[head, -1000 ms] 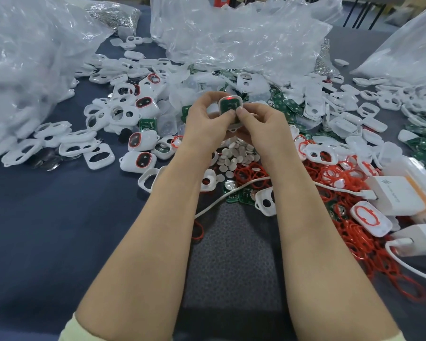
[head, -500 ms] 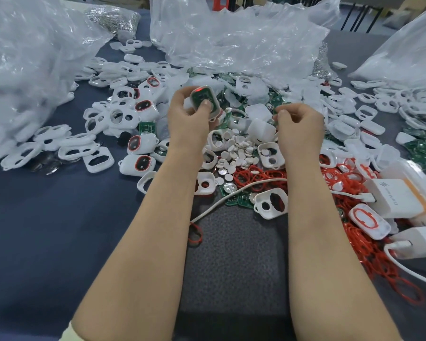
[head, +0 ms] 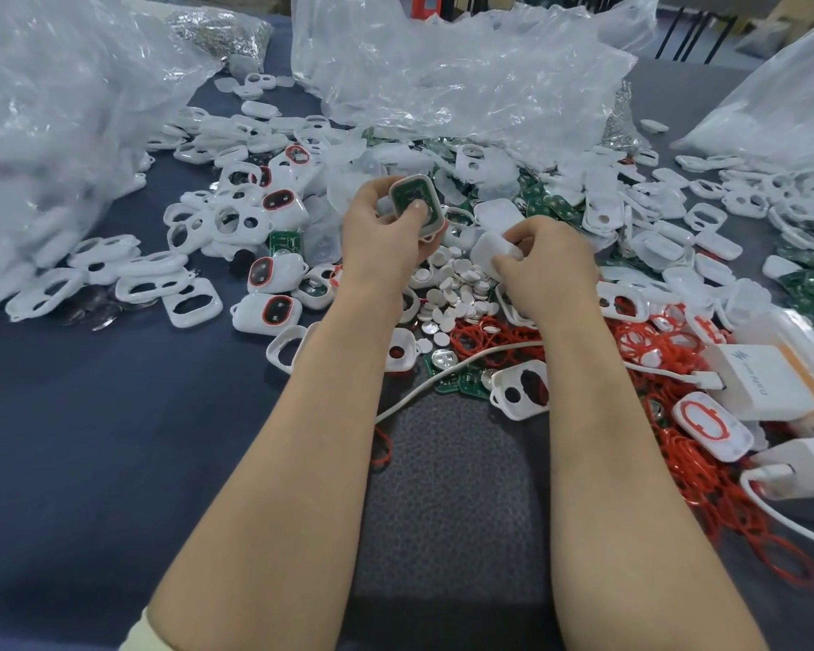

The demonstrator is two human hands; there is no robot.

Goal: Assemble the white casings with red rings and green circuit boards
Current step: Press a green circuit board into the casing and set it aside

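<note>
Table (head: 67, 439): dark blue cloth with a grey mat patch close to the body, crowded with parts across the far half.
Bags (head: 466, 77): clear, crumpled plastic, piled at far left, far middle and far right.
Heaps: white casings (head: 226, 218) mostly to the left, red rings (head: 677, 462) to the right, green circuit boards (head: 555, 209) beyond the hands, small white discs (head: 456, 293) between the wrists.
Charger (head: 766, 382): white block at the right edge, cable trailing across the mat.
Left hand (head: 381, 237): raised above the heap, fingers curled round the held casing (head: 414, 202), thumb pressed flat on its green face.
Right hand (head: 550, 270): lower, down at the heap, pinching a plain white cover (head: 492, 251) between thumb and fingertips.
Held casing: board side turned up toward the camera, red edge showing at the lower rim, long axis running away from the body with a slight lean.
Relation: cover just right of and below the held casing, near but not touching; right hand the nearer to the cover, left hand the carrier of the open half.
Likely step: cover to be lifted up and leftward and lined up with that long axis before closing; judged from the pose only.
</note>
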